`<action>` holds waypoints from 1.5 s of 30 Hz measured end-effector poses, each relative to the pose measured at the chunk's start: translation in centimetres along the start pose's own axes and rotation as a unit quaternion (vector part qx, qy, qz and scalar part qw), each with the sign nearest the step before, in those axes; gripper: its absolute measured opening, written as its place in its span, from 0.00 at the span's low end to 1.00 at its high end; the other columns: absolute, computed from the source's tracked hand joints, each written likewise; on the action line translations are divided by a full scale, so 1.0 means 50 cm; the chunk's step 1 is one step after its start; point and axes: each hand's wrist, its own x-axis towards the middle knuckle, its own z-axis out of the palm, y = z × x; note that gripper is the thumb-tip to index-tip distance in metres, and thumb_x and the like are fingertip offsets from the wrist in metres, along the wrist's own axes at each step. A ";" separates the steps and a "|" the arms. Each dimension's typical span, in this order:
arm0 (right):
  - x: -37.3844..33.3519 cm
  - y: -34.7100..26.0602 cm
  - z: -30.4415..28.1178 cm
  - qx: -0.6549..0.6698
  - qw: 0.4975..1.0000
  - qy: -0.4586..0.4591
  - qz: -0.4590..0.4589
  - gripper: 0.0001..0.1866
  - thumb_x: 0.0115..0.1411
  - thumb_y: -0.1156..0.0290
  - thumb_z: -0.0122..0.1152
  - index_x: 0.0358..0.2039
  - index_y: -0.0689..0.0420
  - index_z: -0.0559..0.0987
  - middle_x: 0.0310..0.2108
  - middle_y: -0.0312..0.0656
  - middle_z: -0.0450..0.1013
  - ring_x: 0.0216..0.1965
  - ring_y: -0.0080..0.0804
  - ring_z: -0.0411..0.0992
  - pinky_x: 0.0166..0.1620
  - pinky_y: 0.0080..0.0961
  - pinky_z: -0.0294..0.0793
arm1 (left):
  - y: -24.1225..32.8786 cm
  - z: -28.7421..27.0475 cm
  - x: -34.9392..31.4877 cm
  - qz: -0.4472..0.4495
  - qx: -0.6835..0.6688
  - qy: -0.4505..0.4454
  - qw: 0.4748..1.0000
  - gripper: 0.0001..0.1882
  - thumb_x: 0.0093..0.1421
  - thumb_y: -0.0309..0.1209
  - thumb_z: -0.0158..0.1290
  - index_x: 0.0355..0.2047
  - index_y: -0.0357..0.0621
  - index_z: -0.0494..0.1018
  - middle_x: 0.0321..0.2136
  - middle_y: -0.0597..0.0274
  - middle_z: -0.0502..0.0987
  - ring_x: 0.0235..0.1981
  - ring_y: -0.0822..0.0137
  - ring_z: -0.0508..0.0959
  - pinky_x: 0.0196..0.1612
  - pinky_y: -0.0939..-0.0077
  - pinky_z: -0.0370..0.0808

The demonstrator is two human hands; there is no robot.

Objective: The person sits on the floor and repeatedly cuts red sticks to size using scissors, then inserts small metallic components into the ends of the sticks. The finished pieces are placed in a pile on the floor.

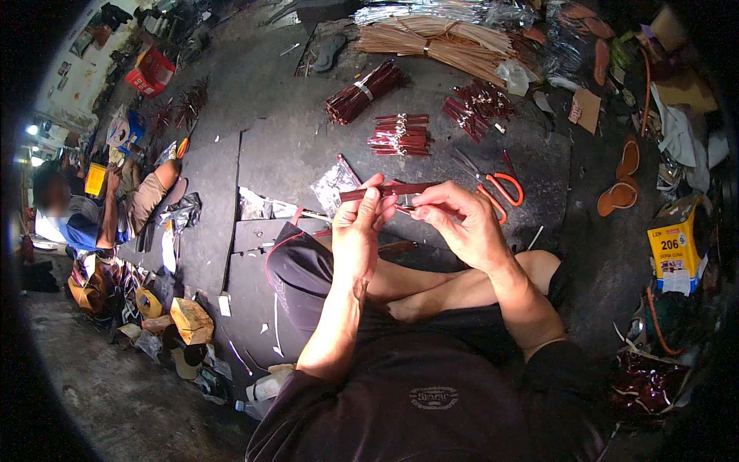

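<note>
Just above the middle of the frame, holds a dark red strip nearly level, pinching its left part between thumb and fingers of the left hand. Just below it, pinches a small piece, perhaps slim and reddish but too tiny to make out well, in the right hand. Sits cross-legged on the dark floor, with orange-handled scissors right of centre. Has, toward the upper centre, a stack of dark red pieces, a bound dark red bundle and, at the top, tan strips.
</note>
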 end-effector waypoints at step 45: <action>-0.004 0.027 0.036 0.171 0.977 0.042 0.122 0.07 0.63 0.77 0.58 0.41 0.65 0.75 0.36 0.40 0.76 0.40 0.25 0.76 0.45 0.22 0.77 | 0.000 0.012 -0.043 0.171 0.207 -0.040 0.962 0.13 0.63 0.27 0.56 0.47 0.37 0.77 0.39 0.57 0.81 0.41 0.73 0.78 0.47 0.80 0.74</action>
